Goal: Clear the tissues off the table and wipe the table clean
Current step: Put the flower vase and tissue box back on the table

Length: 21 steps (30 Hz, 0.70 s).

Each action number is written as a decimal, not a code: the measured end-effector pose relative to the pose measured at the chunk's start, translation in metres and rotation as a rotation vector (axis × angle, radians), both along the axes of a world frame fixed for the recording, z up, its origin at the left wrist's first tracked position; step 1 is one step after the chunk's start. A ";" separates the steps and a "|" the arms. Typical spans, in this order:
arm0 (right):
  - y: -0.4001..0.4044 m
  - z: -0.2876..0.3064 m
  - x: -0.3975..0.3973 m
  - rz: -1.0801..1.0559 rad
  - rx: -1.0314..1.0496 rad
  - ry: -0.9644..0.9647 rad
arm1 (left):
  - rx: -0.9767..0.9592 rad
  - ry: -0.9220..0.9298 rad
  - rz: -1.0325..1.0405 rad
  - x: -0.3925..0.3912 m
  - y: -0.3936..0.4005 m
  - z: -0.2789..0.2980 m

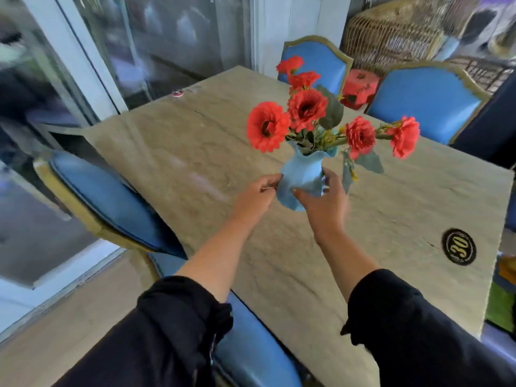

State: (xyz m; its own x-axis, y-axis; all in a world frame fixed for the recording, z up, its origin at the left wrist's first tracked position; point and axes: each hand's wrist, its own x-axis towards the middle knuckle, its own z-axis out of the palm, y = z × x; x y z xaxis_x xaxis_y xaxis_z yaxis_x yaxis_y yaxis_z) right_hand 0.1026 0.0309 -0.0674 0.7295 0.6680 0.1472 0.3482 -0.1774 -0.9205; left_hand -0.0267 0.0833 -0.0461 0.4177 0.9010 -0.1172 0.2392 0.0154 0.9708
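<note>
Two sets of fingers close on a blue vase [300, 174] from either side: the left hand [258, 191] has its curled fingers [269, 182] pressed to the near-left flank, and the right hand [325, 199] wraps thumb and fingers [329, 177] round the other side. Above the fingers spread red flowers [305, 108] (all somewhat blurred), and beneath and around them lies the stone-patterned desk [195, 152]. No tissues show on it; to the right of the fingers sits a black "30" badge [458, 247], with blue chairs [424, 104] beyond.
</note>
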 end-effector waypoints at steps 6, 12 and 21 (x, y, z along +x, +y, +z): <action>0.021 0.011 -0.060 -0.091 0.037 0.002 | 0.031 0.006 -0.070 -0.054 0.031 0.012; 0.059 0.020 -0.074 -0.116 -0.014 -0.010 | 0.000 -0.030 -0.104 -0.069 0.071 0.011; 0.149 0.008 -0.074 -0.161 -0.059 0.055 | -0.045 0.000 -0.117 -0.060 0.161 -0.003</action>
